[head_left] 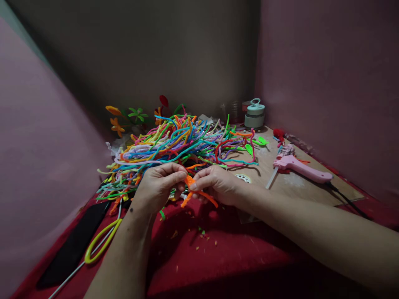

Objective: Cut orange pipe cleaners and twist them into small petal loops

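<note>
Between my two hands is an orange pipe cleaner piece (pixel 189 182), bent into a small shape with two loose ends hanging below. My left hand (pixel 160 182) pinches its upper left side between thumb and forefinger. From the right, my right hand (pixel 218 185) grips the piece near its middle, the thumb on top. Part of the orange shape is hidden by the fingers. Right behind my hands lies a big heap of pipe cleaners (pixel 174 145) in many colours.
A pink hot glue gun (pixel 305 169) with a black cord rests on a board (pixel 264 160) at right. Yellow-handled scissors (pixel 89 251) and a black flat object (pixel 73 245) lie at left. Pipe cleaner flowers (pixel 137 114) and a mint lidded container (pixel 254 114) stand behind. Scraps dot the red cloth (pixel 224 257).
</note>
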Demonstrator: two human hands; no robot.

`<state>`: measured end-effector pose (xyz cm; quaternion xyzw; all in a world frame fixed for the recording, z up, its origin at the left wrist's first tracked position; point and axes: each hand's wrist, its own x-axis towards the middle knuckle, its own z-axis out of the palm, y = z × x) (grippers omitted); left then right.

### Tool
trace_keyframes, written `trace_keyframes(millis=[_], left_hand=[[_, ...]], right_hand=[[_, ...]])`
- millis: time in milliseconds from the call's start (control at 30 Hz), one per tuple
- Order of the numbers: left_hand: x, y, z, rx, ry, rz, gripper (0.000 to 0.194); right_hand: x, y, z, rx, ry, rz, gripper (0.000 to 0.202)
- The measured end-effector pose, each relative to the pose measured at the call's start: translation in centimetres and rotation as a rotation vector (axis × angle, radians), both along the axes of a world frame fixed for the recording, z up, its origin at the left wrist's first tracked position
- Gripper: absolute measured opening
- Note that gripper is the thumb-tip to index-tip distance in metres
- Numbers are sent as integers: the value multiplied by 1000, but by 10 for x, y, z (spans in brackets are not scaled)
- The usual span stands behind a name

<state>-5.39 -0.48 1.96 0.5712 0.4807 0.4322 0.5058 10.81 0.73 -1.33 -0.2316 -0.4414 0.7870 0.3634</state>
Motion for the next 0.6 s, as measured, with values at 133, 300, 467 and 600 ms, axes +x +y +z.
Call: trace_keyframes(millis=[133,300,467,600], left_hand=[[0,0,0,3,-21,-39,22],[3,2,-3,-19,52,-15,22],[7,2,-5,23,154,71,24],[12,-1,-6,72,246,121,25]], right_hand=[[-2,-1,2,83,-54,-119,10],[-3,-2,2,159,-135,-195,10],[-3,0,-2,149,-201,-153,8],[-3,0,-4,159,-182,-93,11]])
